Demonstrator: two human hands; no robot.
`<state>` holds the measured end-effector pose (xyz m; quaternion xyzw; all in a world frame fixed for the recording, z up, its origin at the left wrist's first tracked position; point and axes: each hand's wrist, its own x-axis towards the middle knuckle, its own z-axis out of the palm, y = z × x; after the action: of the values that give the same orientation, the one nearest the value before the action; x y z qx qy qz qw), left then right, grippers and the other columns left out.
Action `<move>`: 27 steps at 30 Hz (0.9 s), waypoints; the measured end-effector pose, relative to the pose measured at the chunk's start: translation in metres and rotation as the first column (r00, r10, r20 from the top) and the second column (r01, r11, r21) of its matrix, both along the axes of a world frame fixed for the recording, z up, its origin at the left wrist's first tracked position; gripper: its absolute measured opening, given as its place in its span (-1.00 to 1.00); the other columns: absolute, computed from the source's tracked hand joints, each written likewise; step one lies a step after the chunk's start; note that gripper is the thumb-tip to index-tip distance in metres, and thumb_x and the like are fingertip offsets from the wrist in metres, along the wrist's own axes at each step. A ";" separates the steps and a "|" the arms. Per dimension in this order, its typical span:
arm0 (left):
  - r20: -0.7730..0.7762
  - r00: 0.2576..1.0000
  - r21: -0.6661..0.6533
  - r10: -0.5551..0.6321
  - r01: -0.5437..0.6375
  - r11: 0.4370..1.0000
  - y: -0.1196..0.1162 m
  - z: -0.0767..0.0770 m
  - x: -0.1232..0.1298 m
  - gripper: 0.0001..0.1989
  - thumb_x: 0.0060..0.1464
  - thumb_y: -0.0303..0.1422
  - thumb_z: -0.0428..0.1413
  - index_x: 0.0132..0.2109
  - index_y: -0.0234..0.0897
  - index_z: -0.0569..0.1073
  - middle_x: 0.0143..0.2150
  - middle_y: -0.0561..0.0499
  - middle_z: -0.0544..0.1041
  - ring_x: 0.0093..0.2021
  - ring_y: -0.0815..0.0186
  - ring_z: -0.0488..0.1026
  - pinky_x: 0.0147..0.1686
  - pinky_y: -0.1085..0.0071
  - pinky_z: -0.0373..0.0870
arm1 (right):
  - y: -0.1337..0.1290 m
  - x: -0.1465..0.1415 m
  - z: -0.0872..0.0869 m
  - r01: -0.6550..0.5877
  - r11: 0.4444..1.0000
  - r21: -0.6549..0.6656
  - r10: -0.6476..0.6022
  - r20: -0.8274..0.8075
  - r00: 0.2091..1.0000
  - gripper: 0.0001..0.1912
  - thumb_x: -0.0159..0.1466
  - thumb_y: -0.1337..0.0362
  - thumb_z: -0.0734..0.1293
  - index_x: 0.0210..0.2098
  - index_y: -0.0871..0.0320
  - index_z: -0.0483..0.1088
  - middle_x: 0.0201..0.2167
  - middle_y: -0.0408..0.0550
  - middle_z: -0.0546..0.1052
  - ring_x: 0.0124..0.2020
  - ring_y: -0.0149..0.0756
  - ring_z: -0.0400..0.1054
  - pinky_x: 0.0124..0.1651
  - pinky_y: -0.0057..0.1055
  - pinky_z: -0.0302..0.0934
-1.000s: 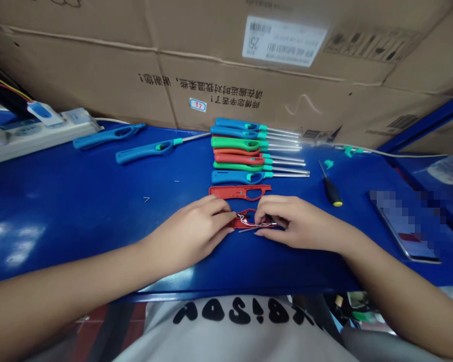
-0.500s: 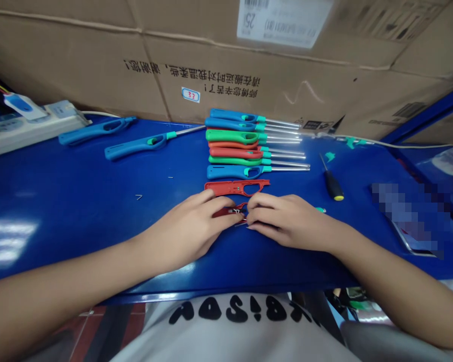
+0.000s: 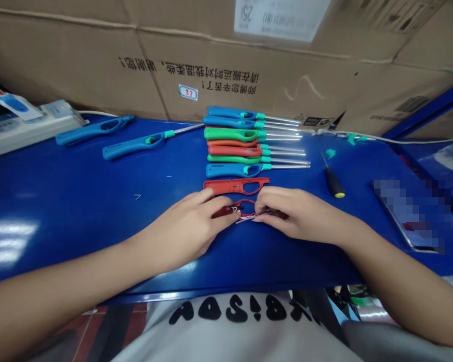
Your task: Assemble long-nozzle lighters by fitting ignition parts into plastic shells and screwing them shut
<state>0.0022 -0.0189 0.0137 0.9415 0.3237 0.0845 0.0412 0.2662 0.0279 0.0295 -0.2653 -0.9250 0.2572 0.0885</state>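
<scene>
My left hand is closed round the left end of a red lighter casing half, which lies open side up on the table. Small dark and white parts show inside this casing beside my left fingertips. My right hand is pinched at the casing's right end. A thin pale wire runs along the casing's near edge to the right fingertips, which seem to grip it. Just beyond lies the other red casing half, its hollow side up and untouched.
Several assembled lighters lie in a stack behind. Two blue lighter bodies rest left, near a power strip. A screwdriver and a phone are right. A cardboard box walls the back.
My right hand has drawn slightly right and up, and its fingers are more tightly pinched. More of the casing's loop and the pale wire now shows. My left hand stays in place.
</scene>
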 end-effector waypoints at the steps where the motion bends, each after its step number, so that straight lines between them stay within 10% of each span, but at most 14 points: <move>1: -0.013 1.000 0.002 -0.002 0.002 1.000 0.000 0.000 0.000 -0.58 0.29 -0.50 0.01 0.24 -0.24 0.45 0.13 -0.21 0.47 0.12 -0.02 0.37 0.05 0.03 0.46 | 0.000 0.000 0.000 0.011 1.000 -0.011 -0.011 -0.011 1.000 -0.89 0.43 0.24 0.26 -0.21 0.13 0.36 -0.26 -0.10 0.47 -0.28 -0.34 0.34 -0.23 -0.41 0.19; 27: -0.056 0.998 0.042 -0.022 0.024 0.999 -0.001 0.000 0.001 -0.61 0.32 -0.49 0.01 0.24 -0.29 0.43 0.08 -0.22 0.50 0.12 0.01 0.39 0.06 0.07 0.45 | 0.000 -0.015 -0.011 0.157 0.986 -0.052 -0.163 -0.127 0.979 -0.95 0.30 0.35 0.39 -0.32 0.15 0.46 -0.39 -0.16 0.50 -0.40 -0.42 0.30 -0.31 -0.47 0.15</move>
<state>0.0030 -0.0196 0.0138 0.9478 0.3120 0.0646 0.0131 0.2510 0.0279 0.0184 -0.3233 -0.8874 0.2851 0.1637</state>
